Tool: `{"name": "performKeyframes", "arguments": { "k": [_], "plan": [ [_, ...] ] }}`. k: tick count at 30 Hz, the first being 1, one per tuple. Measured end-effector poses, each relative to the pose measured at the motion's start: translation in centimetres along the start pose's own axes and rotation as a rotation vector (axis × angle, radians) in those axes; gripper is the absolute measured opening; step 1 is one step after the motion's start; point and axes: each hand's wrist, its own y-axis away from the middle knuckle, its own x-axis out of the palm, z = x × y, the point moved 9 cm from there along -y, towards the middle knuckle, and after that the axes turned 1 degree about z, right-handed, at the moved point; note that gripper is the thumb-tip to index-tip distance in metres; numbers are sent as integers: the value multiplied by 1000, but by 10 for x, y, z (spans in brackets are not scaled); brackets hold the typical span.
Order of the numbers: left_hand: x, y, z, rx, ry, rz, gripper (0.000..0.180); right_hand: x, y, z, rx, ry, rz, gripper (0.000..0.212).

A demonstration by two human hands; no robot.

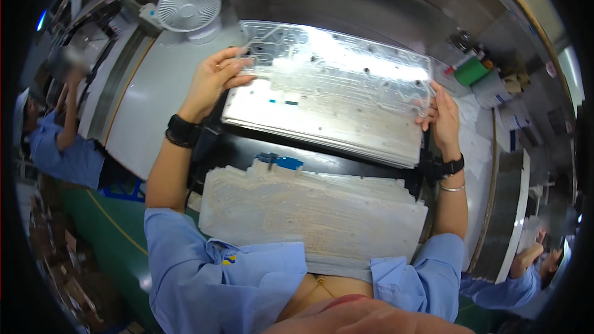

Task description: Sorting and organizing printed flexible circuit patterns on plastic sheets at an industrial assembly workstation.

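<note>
Between my two hands is a clear plastic sheet [337, 65] with traced channels and small holes. My left hand [213, 80] pinches its left end, thumb and fingers closed on the edge. At the other end my right hand [443, 114] grips the right edge. Beneath the sheet lies a stack of silvery metal plates [309, 115], its near part uncovered. I cannot tell whether the sheet touches the top plate. Closer to my body rests a pile of cloudy, whitish sheets [309, 213] with an uneven outline. A small blue piece [288, 162] shows at its far edge.
A white fan [189, 6] stands at the far left of the pale worktop [139, 102]. Toward the back right are a green roll [469, 71] and white tubs [492, 89]. A metal wall [371, 0] rises behind. Other people work at the far left and lower right.
</note>
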Motion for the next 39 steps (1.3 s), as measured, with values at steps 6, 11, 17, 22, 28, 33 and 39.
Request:
{"name": "performKeyframes", "arguments": {
  "k": [6, 11, 17, 22, 28, 33, 39],
  "plan": [
    [-6, -2, 5, -40, -30, -41, 36, 3, 0, 4, 12, -131, 65, 66],
    [-2, -2, 4, -34, -20, -33, 31, 8, 3, 10, -31, -149, 138, 57],
    [1, -2, 1, 18, -8, -46, 45, -4, -5, -12, 67, -7, 134, 46],
    [34, 14, -24, 286, -836, 139, 85, 5, -5, -4, 119, -459, -7, 57],
    [27, 11, -20, 188, -881, 139, 61, 30, 5, 25, -341, 637, 307, 48],
    [10, 9, -33, 337, -745, -20, 41, 2, -3, 22, -312, 212, 85, 25],
    [22, 13, -40, 350, -213, 167, 41, -14, -5, 16, -260, 212, 155, 27]
  ]
}}
